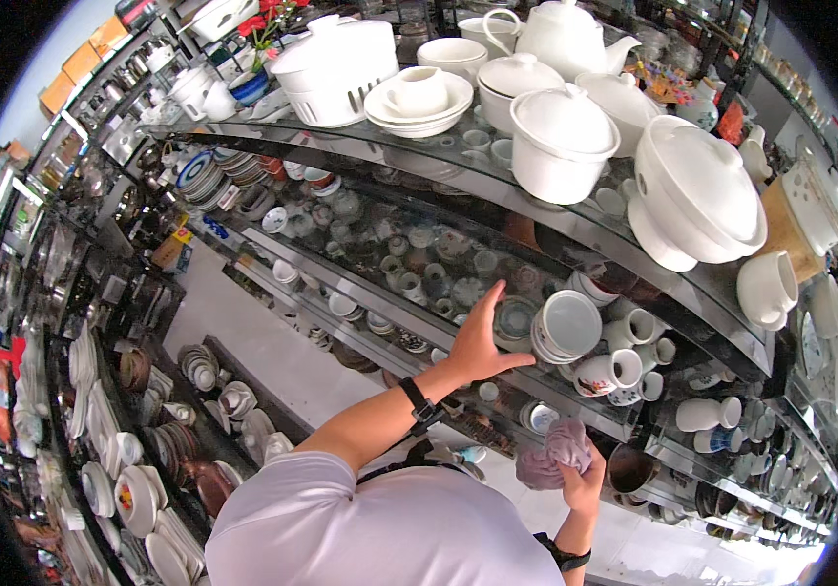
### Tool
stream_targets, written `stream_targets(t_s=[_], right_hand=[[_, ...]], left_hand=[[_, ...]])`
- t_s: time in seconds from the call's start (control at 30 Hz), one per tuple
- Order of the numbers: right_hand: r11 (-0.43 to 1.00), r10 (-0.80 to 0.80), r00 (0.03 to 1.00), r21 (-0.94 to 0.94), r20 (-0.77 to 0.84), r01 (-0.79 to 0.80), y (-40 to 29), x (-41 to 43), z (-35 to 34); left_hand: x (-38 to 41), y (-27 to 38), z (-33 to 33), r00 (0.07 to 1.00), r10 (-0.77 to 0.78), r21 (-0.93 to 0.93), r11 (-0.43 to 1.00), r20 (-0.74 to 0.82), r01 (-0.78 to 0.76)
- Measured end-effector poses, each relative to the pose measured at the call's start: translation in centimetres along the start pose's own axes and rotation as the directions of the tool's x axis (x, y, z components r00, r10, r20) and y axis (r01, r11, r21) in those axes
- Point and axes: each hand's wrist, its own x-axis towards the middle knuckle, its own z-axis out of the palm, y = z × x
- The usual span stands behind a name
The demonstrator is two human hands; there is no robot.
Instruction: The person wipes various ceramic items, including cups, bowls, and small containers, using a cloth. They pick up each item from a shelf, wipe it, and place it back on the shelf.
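Observation:
My left hand (479, 340) reaches over a glass shelf (360, 253) with its thumb and fingers spread and nothing held between them. Just right of its thumb stands a stack of white ceramic bowls (568, 326). A small white vase with a red floral pattern (598, 375) lies or leans beside that stack, among several other small white vases (635, 327). Lower down, my right hand (584, 477) grips a crumpled pinkish-grey cloth (552, 458) in front of the shelf.
Overhead, the upper glass shelf carries a white lidded pot (564, 143), a large lidded tureen (705, 194) and a teapot (562, 36). Its edge (683, 322) overhangs the lower shelf. Stacked plates (203, 179) stand farther left. Behind me on the left are more shelves of white dishes (139, 498).

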Motion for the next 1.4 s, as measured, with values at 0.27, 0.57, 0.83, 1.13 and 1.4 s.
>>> stream_targets(t_s=[0.27, 0.57, 0.83, 1.13, 1.4], right_hand=[[0.960, -0.068, 0.971, 0.281, 0.228, 0.002, 0.1, 4.0, 8.4], [0.798, 0.084, 0.995, 0.602, -0.056, -0.034, 0.8, 9.6, 24.8], [0.801, 0.240, 0.957, 0.590, -0.165, -0.099, 1.0, 11.7, 41.8], [0.844, 0.202, 0.953, 0.534, -0.228, -0.051, -2.0, 12.7, 49.7], [0.840, 0.283, 0.857, 0.543, -0.430, -0.004, -0.6, 12.1, 52.4]], left_hand=[[-3.4, -6.4, -13.8, 0.985, -0.098, 0.224, 0.966, -0.141, 0.128], [-1.8, -21.7, -36.4, 0.773, -0.073, 0.480, 0.746, -0.630, 0.461], [0.5, -32.5, -45.7, 0.816, -0.226, 0.454, 0.737, -0.532, 0.500], [2.9, -33.2, -49.3, 0.891, -0.280, 0.524, 0.729, -0.358, 0.440], [2.7, -31.2, -48.8, 0.991, -0.092, 0.351, 0.929, -0.093, 0.119]])
